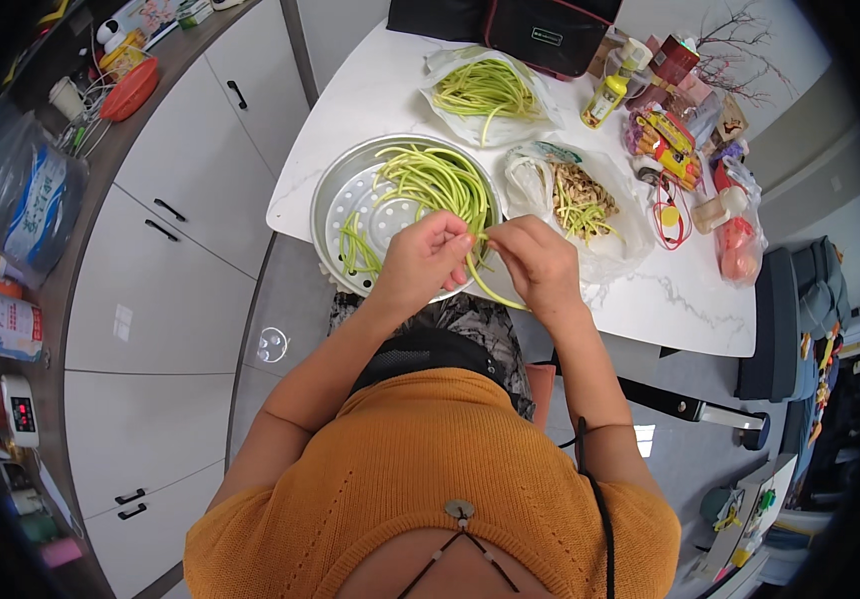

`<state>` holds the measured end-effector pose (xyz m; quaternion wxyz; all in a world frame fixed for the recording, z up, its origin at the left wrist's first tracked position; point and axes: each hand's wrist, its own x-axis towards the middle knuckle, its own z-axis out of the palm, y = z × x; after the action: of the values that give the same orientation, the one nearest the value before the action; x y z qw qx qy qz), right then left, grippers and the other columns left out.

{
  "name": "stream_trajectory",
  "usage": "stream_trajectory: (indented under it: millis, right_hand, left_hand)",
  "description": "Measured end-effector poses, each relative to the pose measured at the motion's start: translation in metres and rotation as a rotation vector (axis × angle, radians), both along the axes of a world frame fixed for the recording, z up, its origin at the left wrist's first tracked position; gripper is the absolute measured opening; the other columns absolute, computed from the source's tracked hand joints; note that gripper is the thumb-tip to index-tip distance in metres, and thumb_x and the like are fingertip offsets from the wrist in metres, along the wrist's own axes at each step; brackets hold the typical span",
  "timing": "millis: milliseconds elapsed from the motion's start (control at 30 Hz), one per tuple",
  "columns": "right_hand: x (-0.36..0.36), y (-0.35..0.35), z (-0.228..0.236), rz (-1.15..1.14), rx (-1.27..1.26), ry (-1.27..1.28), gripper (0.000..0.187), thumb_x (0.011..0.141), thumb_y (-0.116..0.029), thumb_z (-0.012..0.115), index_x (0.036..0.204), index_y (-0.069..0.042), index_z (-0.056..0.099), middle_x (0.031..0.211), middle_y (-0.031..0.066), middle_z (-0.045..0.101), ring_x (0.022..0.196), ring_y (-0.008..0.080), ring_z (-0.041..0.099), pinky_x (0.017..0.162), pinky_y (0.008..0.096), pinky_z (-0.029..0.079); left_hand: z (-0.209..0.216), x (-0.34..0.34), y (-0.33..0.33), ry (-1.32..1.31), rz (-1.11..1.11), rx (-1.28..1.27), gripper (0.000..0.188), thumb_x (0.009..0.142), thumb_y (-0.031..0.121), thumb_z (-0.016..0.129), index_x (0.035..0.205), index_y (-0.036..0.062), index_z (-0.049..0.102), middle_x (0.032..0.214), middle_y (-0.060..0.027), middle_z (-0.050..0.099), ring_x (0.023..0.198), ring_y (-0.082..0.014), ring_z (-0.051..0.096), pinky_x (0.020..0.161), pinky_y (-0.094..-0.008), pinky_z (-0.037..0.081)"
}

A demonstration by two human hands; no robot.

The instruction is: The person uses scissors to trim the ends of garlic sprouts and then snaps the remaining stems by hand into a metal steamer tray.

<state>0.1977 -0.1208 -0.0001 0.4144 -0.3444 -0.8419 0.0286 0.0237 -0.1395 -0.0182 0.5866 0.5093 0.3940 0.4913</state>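
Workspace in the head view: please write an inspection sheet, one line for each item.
Surface: white table, marbled.
Job's things: green stem held between both hands; more stems in the perforated metal tray and on a bag.
Clutter: bag of trimmings, yellow bottle, snack packets.
Grippers: left hand and right hand pinch the stem.
Cables: red cord on table.
Surroundings: white cabinets, black bag.
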Motion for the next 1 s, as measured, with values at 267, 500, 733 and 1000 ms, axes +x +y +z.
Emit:
stream_trajectory:
  millis: [267,500,733,1000]
  right_hand:
    - [0.028,0.01,0.003,-0.056,-0.141,-0.025,0.011,0.075,-0.007,0.067,0.086,-0.006,0.064,0.076,0.0081,0.06,0.065,0.0239,0.059,0.057,0.0314,0.047]
    - [0.074,0.037,0.001,-0.495,-0.127,-0.033,0.023,0.077,-0.004,0.064,0.1,-0.007,0.062,0.09,0.0096,0.062,0.069,0.0221,0.061,0.062,0.0315,0.049]
    - [0.067,0.03,0.004,-0.447,-0.221,0.03,0.022,0.078,-0.007,0.063,0.1,-0.008,0.062,0.094,0.0101,0.062,0.074,0.0224,0.062,0.065,0.0307,0.049]
    - [0.014,0.002,0.014,0.035,-0.344,-0.022,0.017,0.077,-0.012,0.066,0.094,-0.008,0.065,0.086,0.0098,0.062,0.077,0.0252,0.061,0.065,0.0306,0.049]
  left_hand:
    - [-0.004,-0.031,0.018,-0.153,0.36,0.086,0.012,0.092,0.012,0.049,0.093,0.0015,0.054,0.076,-0.0053,0.058,0.058,-0.0085,0.054,0.05,-0.0194,0.043]
    - [-0.008,-0.037,0.02,-0.159,0.395,0.083,0.013,0.092,0.014,0.05,0.094,0.0017,0.054,0.077,-0.0059,0.06,0.06,-0.0089,0.055,0.053,-0.02,0.044]
    - [-0.009,-0.034,0.022,-0.127,0.395,0.131,0.013,0.091,0.014,0.052,0.093,0.0009,0.054,0.077,-0.0059,0.06,0.061,-0.0096,0.056,0.054,-0.0205,0.045]
    - [-0.007,-0.022,0.016,-0.065,0.367,0.234,0.014,0.091,0.013,0.054,0.094,-0.0004,0.053,0.078,-0.0063,0.059,0.065,-0.0099,0.058,0.058,-0.0207,0.048]
